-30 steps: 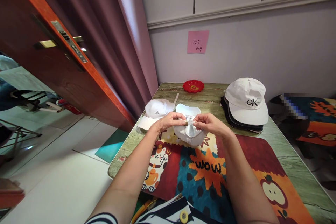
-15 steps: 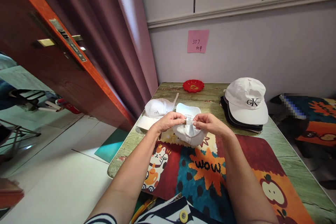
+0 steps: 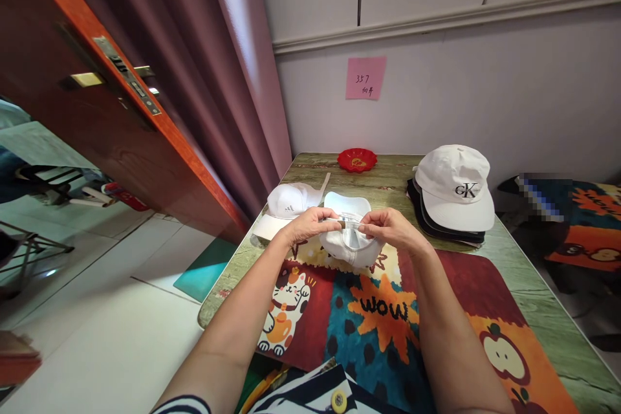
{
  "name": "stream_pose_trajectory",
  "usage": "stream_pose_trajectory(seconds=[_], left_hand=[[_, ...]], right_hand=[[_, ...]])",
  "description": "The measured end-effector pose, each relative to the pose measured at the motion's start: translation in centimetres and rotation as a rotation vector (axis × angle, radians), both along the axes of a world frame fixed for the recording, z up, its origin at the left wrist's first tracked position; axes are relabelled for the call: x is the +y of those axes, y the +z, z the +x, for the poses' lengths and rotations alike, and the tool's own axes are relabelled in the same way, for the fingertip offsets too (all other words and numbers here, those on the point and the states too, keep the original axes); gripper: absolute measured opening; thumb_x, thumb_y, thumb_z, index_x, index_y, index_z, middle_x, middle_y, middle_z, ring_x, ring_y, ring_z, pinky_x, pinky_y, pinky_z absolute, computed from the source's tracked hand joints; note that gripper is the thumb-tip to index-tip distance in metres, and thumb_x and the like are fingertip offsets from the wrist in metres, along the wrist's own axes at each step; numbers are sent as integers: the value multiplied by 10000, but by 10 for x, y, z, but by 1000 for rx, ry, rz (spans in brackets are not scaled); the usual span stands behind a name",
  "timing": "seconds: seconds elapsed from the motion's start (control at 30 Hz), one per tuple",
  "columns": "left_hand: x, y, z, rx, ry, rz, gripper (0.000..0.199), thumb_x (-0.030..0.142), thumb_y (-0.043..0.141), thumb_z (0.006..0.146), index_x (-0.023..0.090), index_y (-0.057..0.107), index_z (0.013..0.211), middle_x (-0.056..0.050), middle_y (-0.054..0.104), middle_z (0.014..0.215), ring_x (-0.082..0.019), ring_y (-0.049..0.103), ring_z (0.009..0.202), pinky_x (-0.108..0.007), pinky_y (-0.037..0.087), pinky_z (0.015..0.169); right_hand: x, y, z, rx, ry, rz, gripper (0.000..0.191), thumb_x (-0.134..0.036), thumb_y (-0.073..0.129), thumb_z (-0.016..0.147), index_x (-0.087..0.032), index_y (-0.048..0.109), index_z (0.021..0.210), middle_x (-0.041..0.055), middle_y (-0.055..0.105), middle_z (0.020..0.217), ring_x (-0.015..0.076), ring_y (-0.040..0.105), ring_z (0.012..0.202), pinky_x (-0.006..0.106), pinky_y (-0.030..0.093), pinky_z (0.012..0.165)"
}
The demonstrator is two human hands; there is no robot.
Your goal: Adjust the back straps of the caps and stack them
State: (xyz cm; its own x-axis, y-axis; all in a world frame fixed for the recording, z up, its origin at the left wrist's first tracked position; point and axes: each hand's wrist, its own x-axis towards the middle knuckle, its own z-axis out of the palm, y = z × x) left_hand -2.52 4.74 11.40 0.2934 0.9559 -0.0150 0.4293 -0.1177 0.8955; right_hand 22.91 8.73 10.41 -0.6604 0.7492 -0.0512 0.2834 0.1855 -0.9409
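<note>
A white baseball cap (image 3: 352, 247) rests on the patterned mat, its brim toward the wall and its back opening toward me. My left hand (image 3: 313, 225) pinches one side of the cap's back strap, where a small brownish buckle-like piece shows at the fingertips. From the other side, my right hand (image 3: 388, 228) pinches the strap between thumb and fingers. The strap is stretched between both hands above the opening. Just left lies another white cap (image 3: 291, 202) with a small grey logo, its loose strap sticking up.
At the right, a white cap with black letters (image 3: 458, 181) tops a stack of dark caps (image 3: 431, 223). A red scalloped dish (image 3: 358, 160) stands near the wall. The colourful mat (image 3: 378, 336) covers the table's front. A door (image 3: 145, 116) and curtain (image 3: 233, 77) flank the left side.
Both hands stay on the strap. The fingertips have shifted slightly, and more of the brownish piece shows at the left fingers. The cap has barely moved.
</note>
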Motion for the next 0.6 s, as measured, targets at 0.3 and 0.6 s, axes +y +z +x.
stream_pose_trajectory(seconds=[0.3, 0.6], left_hand=[[-6, 24, 0, -264, 13, -78, 337, 478, 773, 772, 159, 680, 826, 0, 614, 747, -116, 553, 674, -222, 419, 606], [0, 59, 20, -801, 245, 51, 382, 531, 727, 834, 177, 625, 933, -38, 709, 846, -172, 691, 789, -302, 561, 763]], right_hand=[[18, -21, 25, 30, -215, 134, 228, -305, 620, 809, -242, 784, 955, 65, 762, 937, 263, 674, 928, 338, 513, 807], [17, -26, 28, 335, -36, -42, 413, -474, 775, 748, -200, 742, 1055, 86, 740, 1087, 318, 653, 1082, 436, 481, 981]])
